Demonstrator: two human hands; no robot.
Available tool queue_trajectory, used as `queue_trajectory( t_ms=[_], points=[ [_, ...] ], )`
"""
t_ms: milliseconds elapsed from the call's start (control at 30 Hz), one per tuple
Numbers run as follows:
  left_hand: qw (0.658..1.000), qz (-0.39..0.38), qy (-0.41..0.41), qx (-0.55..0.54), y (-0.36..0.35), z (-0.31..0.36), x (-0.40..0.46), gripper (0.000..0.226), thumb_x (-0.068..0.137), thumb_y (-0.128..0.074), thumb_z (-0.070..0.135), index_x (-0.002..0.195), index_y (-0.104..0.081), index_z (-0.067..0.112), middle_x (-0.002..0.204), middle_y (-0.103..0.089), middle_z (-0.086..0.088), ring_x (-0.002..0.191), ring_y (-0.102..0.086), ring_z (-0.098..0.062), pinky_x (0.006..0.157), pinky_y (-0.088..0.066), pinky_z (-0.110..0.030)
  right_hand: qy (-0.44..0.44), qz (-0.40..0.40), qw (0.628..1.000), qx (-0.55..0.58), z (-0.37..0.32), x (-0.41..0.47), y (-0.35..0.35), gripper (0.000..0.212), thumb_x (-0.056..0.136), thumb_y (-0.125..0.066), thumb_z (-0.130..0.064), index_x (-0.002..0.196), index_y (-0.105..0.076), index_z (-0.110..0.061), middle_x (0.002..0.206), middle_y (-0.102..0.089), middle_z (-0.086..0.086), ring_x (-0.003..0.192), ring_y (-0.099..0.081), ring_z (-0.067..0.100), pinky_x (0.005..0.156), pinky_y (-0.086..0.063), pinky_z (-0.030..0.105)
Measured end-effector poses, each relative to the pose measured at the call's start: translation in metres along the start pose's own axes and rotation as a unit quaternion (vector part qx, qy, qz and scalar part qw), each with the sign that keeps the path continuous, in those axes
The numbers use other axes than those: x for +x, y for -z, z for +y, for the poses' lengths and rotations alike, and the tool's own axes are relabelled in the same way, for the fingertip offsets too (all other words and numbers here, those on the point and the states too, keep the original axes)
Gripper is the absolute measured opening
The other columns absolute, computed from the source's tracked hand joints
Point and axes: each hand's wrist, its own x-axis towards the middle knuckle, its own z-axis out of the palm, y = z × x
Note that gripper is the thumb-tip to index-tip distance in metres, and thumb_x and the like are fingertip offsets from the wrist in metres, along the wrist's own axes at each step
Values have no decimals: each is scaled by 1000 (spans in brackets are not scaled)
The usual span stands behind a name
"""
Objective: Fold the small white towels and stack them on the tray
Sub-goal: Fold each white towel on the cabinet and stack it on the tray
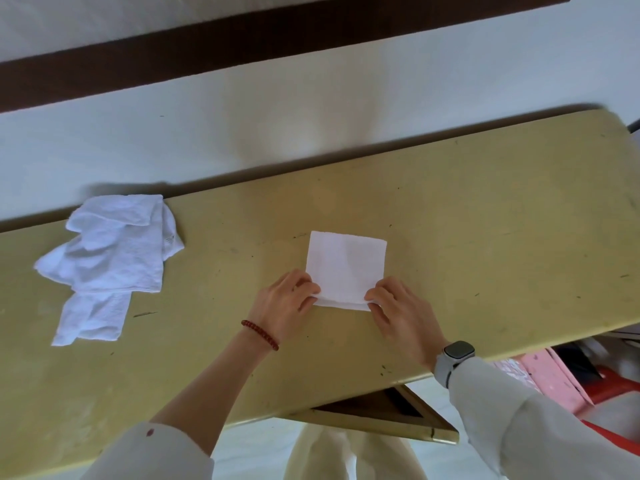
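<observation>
Your left hand (287, 299), with a red bead bracelet (260, 335) at the wrist, and your right hand (401, 313), with a grey watch (453, 358), each pinch a near corner of the folded white towel (346, 268), fingers (309, 289) clamped on its near edge. The towel lies flat as a neat square mid-way across the yellow surface (485, 237); farther off to your left, near the far edge, a loose heap of unfolded white towels (114, 258) rests well apart from it
</observation>
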Motion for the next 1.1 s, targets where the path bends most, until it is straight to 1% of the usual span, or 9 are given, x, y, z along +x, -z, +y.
queue_trajectory(
  t_ms=[233, 367, 500, 633, 733, 900, 933, 1033, 1100],
  points=[
    [999, -32, 5, 14, -2, 2, -6, 17, 80, -47, 20, 73, -62, 17, 83, -56, 7, 68, -58, -11, 34, -40, -18, 0, 23, 999, -32, 0, -7, -10, 18, 85, -45, -20, 80, -61, -14, 82, -60, 0, 81, -46, 13, 41, -35, 23],
    [998, -51, -2, 38, -1, 2, -14, 23, 80, -49, 26, 76, -70, 19, 81, -66, 6, 73, -58, -11, 37, -45, -20, 7, 23, 999, -38, 0, -13, -10, 20, 83, -47, -21, 79, -66, -15, 82, -64, -2, 79, -56, 17, 49, -40, 23],
    [999, 15, 5, 36, 2, 8, -6, 22, 80, -53, 26, 72, -72, 18, 77, -67, 5, 81, -47, -10, 55, -45, -19, 4, 91, 996, -14, -6, -6, -1, 20, 84, -48, -13, 85, -68, -11, 89, -66, 3, 76, -57, 22, 61, -47, 31],
    [995, 70, 25, 61, -5, 20, 30, 29, 79, -45, 9, 92, -71, 10, 95, -69, -4, 96, -50, -17, 77, -41, -31, -37, 126, 989, -65, -7, 28, -6, 33, 83, -41, -8, 109, -63, -6, 115, -63, 9, 110, -51, 24, 88, -39, 38],
    [987, -41, 59, 143, -16, 28, 52, 41, 82, -37, 13, 112, -64, 7, 121, -63, -7, 119, -52, -22, 96, -44, -40, -77, 39, 989, -116, -10, 48, -19, 43, 87, -35, -15, 125, -50, -3, 133, -53, 12, 128, -41, 24, 104, -33, 50],
    [957, -198, 115, 178, -30, 22, 49, 55, 88, -27, 32, 129, -51, 4, 136, -51, -9, 127, -48, -22, 99, -38, -56, -124, -96, 979, -128, -8, 49, -35, 56, 99, -7, -34, 134, -39, -5, 141, -44, 16, 131, -42, 28, 101, -33, 59],
    [955, -215, 119, 169, -32, 19, 46, 59, 88, -23, 36, 134, -45, 4, 141, -45, -10, 131, -43, -22, 102, -34, -57, -126, -105, 978, -131, -4, 47, -37, 57, 98, -5, -36, 136, -37, -6, 143, -41, 15, 132, -40, 27, 102, -31, 59],
    [949, -253, 140, 128, -31, 13, 42, 75, 83, 0, 49, 148, -9, 11, 157, -7, -2, 145, -4, -19, 115, -2, -51, -115, -108, 978, -139, 3, 45, -38, 54, 98, -13, -37, 138, -33, -9, 145, -39, 12, 133, -39, 26, 102, -30, 59],
    [945, -254, 159, 132, -30, 10, 41, 79, 78, 8, 52, 148, 4, 15, 157, 6, 1, 144, 7, -18, 115, 7, -48, -122, -104, 977, -141, 8, 45, -36, 54, 93, -24, -36, 138, -33, -8, 145, -40, 11, 133, -39, 26, 102, -30, 60]
  ],
)
